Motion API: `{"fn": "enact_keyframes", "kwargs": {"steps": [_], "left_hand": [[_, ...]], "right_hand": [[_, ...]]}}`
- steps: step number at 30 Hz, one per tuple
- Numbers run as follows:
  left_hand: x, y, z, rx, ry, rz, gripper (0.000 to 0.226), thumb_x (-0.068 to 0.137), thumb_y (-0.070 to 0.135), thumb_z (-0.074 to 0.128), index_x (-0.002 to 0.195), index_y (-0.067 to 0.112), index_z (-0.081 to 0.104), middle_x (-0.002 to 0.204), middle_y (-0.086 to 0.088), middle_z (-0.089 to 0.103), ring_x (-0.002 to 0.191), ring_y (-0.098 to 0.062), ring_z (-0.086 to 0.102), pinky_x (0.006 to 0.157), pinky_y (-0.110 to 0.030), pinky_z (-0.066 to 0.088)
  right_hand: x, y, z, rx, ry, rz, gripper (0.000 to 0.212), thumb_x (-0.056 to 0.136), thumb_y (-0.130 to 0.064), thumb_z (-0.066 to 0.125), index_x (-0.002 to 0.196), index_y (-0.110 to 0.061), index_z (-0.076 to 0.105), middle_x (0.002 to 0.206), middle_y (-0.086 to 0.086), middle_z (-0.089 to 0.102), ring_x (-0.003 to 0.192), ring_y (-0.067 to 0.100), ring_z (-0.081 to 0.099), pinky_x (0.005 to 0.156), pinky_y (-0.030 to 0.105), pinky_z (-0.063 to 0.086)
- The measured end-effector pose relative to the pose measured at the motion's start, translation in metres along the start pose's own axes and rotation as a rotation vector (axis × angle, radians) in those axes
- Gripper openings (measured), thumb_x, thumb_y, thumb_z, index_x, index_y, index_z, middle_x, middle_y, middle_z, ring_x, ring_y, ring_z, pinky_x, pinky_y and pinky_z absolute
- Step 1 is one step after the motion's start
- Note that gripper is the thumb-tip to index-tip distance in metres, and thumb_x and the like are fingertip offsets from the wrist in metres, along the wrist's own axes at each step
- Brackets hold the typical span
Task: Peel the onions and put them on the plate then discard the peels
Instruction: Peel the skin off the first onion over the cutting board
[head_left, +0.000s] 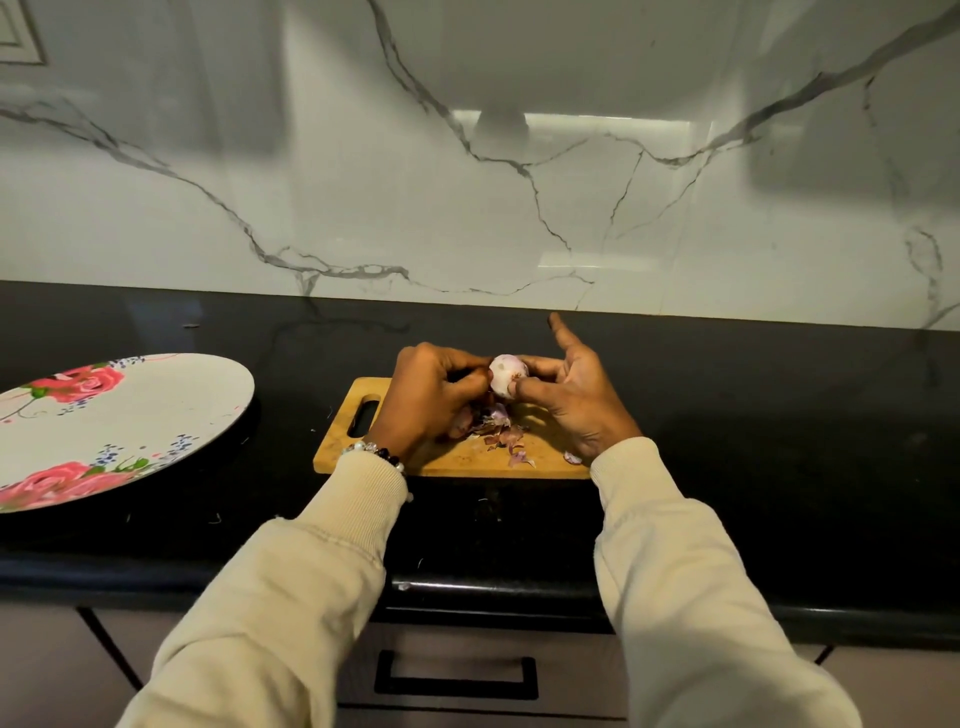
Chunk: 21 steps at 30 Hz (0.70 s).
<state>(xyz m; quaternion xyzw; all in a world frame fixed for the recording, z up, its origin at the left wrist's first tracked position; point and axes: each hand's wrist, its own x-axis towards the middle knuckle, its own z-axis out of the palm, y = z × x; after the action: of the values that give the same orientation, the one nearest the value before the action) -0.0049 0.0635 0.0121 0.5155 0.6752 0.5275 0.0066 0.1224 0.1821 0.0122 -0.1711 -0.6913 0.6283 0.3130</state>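
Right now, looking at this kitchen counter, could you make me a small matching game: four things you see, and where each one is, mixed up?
Things:
1. onion
2. plate
3. peels
4. bracelet

Places:
A. scattered on the cutting board
B. on the left wrist
C. held between the left hand and right hand
D. on the counter, left of the board

Pairs: 1-C, 2-D, 3-A, 4-B

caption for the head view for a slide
Both hands peel a pale onion above a wooden cutting board.
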Motion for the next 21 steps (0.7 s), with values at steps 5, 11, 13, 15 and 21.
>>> {"fn": "enact_keyframes", "kwargs": {"steps": [5, 11, 13, 15, 21], "left_hand": [[-0.0009, -0.0014, 0.0025, 0.150, 0.019, 0.096, 0.022, 0.087, 0.011, 0.070, 0.109, 0.007, 0.073, 0.083, -0.002, 0.073, 0.062, 0.006, 0.060, 0.061, -0.004, 0.046], [0.0019, -0.0040, 0.0048, 0.180, 0.131, 0.096, 0.020, 0.087, 0.007, 0.065, 0.104, 0.008, 0.075, 0.093, -0.006, 0.075, 0.081, -0.012, 0.068, 0.072, -0.013, 0.051], [0.0022, -0.0026, 0.0052, 0.066, 0.147, 0.029, 0.017, 0.088, 0.006, 0.064, 0.100, 0.010, 0.076, 0.089, -0.003, 0.075, 0.079, -0.010, 0.069, 0.073, -0.022, 0.056], [0.0014, 0.0005, 0.0063, -0.043, 0.181, -0.034, 0.015, 0.090, 0.004, 0.061, 0.094, 0.010, 0.075, 0.083, -0.003, 0.074, 0.073, -0.011, 0.069, 0.070, -0.027, 0.058], [0.0022, -0.0014, 0.0068, -0.045, 0.207, -0.008, 0.021, 0.090, 0.002, 0.055, 0.091, 0.010, 0.074, 0.083, -0.005, 0.073, 0.066, -0.010, 0.068, 0.066, -0.029, 0.058]], "right_hand": [[-0.0019, -0.0019, 0.0026, -0.024, -0.018, 0.015, 0.104, 0.084, 0.008, 0.069, 0.158, -0.020, 0.002, 0.120, 0.012, 0.070, 0.108, 0.020, 0.069, 0.094, 0.040, 0.055], [-0.0031, -0.0050, 0.0063, 0.103, -0.005, 0.027, 0.096, 0.086, 0.014, 0.062, 0.158, -0.016, 0.006, 0.104, 0.009, 0.073, 0.091, 0.016, 0.073, 0.073, 0.031, 0.060], [-0.0025, -0.0061, 0.0073, 0.201, 0.011, 0.047, 0.092, 0.087, 0.016, 0.058, 0.158, -0.018, 0.009, 0.095, 0.007, 0.075, 0.084, 0.019, 0.074, 0.067, 0.034, 0.061], [-0.0013, -0.0069, 0.0087, 0.284, 0.024, 0.049, 0.087, 0.088, 0.018, 0.051, 0.158, -0.018, 0.014, 0.088, 0.010, 0.075, 0.077, 0.020, 0.073, 0.063, 0.034, 0.061], [0.0003, -0.0081, 0.0047, 0.438, 0.053, 0.003, 0.076, 0.091, 0.018, 0.038, 0.155, -0.017, 0.020, 0.085, 0.016, 0.075, 0.073, 0.019, 0.072, 0.065, 0.033, 0.059]]}}
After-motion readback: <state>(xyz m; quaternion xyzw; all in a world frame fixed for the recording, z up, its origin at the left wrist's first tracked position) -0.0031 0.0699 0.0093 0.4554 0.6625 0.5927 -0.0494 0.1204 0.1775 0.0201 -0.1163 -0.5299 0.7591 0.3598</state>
